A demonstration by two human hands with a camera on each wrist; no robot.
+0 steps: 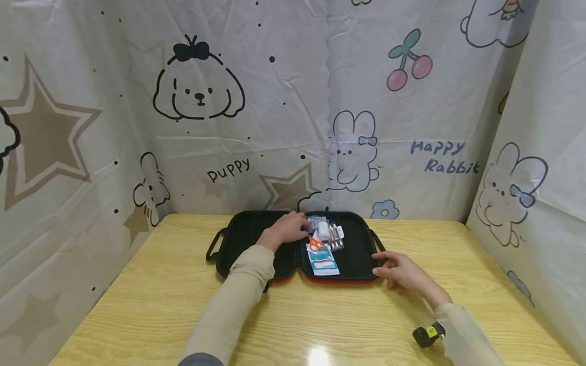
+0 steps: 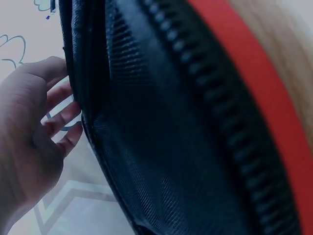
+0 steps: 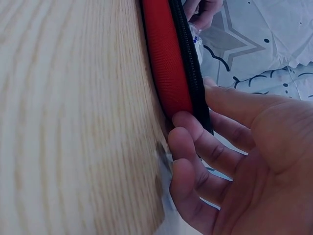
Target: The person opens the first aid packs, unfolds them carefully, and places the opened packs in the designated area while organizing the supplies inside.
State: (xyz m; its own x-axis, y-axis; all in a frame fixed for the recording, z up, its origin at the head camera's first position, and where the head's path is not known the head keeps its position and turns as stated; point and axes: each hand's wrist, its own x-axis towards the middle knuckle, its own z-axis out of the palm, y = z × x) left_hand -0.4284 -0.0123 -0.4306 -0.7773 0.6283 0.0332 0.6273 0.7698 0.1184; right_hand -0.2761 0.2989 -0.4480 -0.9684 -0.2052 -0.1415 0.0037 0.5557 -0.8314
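Observation:
A black first aid case (image 1: 354, 264) with red outer shell lies unfolded on the table. Its right half holds orange-handled scissors (image 1: 316, 245), a white bandage roll (image 1: 323, 231), a teal-and-white packet (image 1: 324, 262) and clear packets (image 1: 336, 238). My left hand (image 1: 289, 227) reaches over the hinge to the clear and blue packaging beside the roll. In the left wrist view its fingertips meet the black mesh edge (image 2: 146, 142), and what they touch beyond is hidden. My right hand (image 3: 264, 142) grips the case's right rim, thumb on top and fingertips against the red side.
Carry handles (image 1: 215, 245) stick out at the case's sides. The wooden table (image 1: 348, 325) extends in front and to both sides. A printed cloth (image 1: 284, 101) hangs close behind the case, with more cloth at left and right. A black device (image 1: 428, 335) sits on the right wrist.

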